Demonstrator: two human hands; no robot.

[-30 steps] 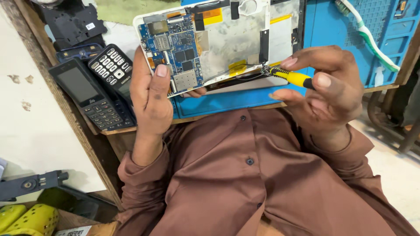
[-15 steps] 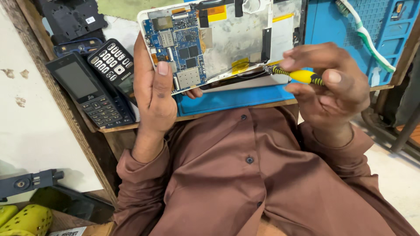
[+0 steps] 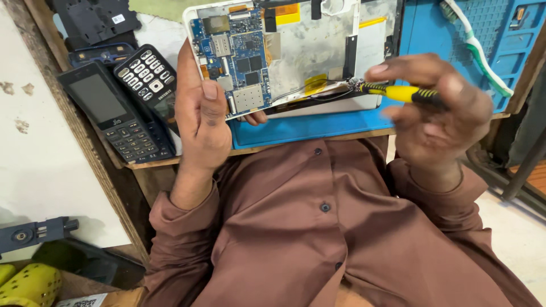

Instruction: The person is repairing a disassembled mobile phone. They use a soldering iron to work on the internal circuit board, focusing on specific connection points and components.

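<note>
Fingers [image 3: 211, 94] of the left hand [image 3: 199, 116] grasp an opened white tablet with a bare blue circuit board [image 3: 284, 54]; the right hand [image 3: 435, 111] is clenched on a yellow-and-black-handled screwdriver [image 3: 398, 92].

The tablet is held tilted above a blue rubber work mat [image 3: 307, 126] on the wooden table [image 3: 170, 162], thumb pressed beside the circuit board. The screwdriver's tip touches the tablet's lower edge near a yellow patch. Two black keypad phones [image 3: 122, 105] lie just left of the left hand; a white-and-green toothbrush [image 3: 480, 54] rests on the mat, upper right.

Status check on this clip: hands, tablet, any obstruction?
Left hand grips opened tablet. Right hand holds yellow screwdriver, tip at tablet's lower edge. Nothing blocking.
</note>
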